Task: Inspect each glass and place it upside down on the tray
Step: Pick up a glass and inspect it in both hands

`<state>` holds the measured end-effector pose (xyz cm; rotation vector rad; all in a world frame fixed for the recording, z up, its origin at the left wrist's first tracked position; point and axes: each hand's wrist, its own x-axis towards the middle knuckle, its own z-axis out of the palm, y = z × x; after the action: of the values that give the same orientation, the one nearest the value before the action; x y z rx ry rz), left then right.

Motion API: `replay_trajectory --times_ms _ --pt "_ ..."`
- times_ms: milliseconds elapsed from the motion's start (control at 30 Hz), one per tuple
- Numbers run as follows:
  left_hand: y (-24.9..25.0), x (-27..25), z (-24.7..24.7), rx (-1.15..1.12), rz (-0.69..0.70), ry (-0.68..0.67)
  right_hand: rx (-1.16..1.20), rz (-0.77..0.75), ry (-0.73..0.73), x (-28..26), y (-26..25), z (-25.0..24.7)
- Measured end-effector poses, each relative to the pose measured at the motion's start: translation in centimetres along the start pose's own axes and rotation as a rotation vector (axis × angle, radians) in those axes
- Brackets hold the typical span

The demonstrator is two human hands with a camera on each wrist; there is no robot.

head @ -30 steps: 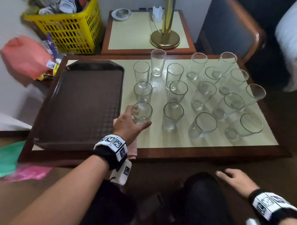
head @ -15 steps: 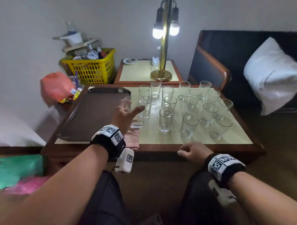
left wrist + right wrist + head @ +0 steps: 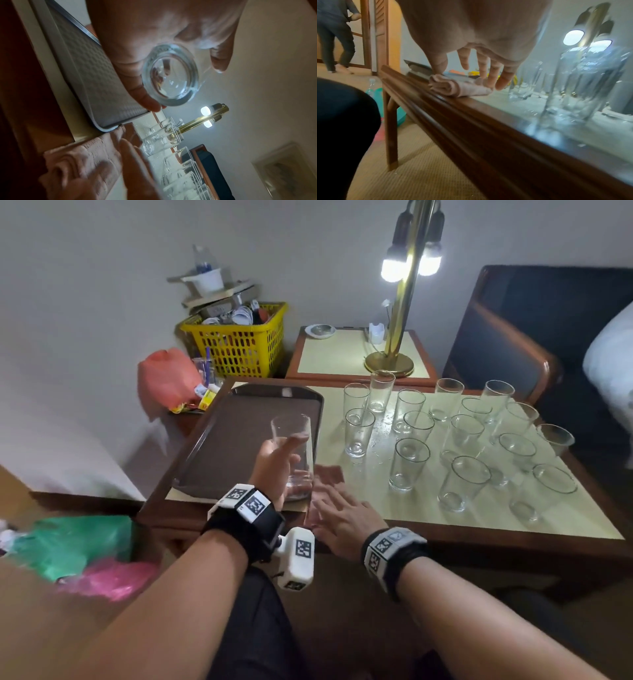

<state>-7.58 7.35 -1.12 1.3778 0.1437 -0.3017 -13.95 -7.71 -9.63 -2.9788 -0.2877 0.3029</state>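
Note:
My left hand point(image 3: 274, 465) grips a clear glass point(image 3: 294, 453), upright and lifted off the table beside the brown tray point(image 3: 236, 433). The left wrist view looks at the glass's thick base point(image 3: 171, 78), with my fingers and thumb curled round it. My right hand point(image 3: 337, 513) reaches with straight fingers over a folded pink cloth point(image 3: 329, 474) at the table's near edge. In the right wrist view its fingertips point(image 3: 501, 81) touch the cloth point(image 3: 460, 88). Several empty glasses point(image 3: 462, 440) stand upright on the cream tabletop to the right.
The tray holds nothing. A brass lamp point(image 3: 397, 350) stands lit on a side table behind. A yellow basket point(image 3: 239, 344) and an orange bag point(image 3: 164, 378) sit at the back left. A dark armchair point(image 3: 534, 337) with a white pillow is at the right.
My left hand has lifted the near-left glass off the table. My right hand came up from my lap to the table edge and onto the pink cloth. The head view tilted up.

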Motion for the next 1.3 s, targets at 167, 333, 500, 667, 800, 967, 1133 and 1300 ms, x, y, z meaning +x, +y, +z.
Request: replay_trajectory --times_ms 167,333,500,667,800,967,1133,1300 --pt "-0.3 0.0 0.0 0.037 -0.014 -0.164 -0.08 0.039 0.064 1.9 0.9 2.9" --pt "-1.5 -0.7 0.5 0.029 0.045 -0.147 0.065 0.175 0.114 1.8 3.1 3.2" --pt "-1.2 -1.3 1.7 0.053 0.05 -0.152 0.272 0.175 0.192 -1.8 4.5 -0.4" --pt "-0.2 -1.5 3.3 0.103 0.049 -0.238 0.728 0.278 0.464 -5.7 6.6 -3.8" --pt "0.5 -1.5 4.2 0.158 0.053 -0.287 0.983 0.247 0.74 -8.4 6.8 -7.7" --pt "1.4 -2.0 5.2 0.164 0.054 -0.334 1.158 0.23 0.879 -11.3 6.9 -13.2" --pt "1.7 -3.1 7.7 0.093 0.021 -0.384 1.036 0.082 0.802 -12.2 5.6 -16.3" --pt "1.6 -3.9 9.7 -0.095 0.037 -0.282 0.884 -0.032 0.724 -11.5 5.1 -17.3"
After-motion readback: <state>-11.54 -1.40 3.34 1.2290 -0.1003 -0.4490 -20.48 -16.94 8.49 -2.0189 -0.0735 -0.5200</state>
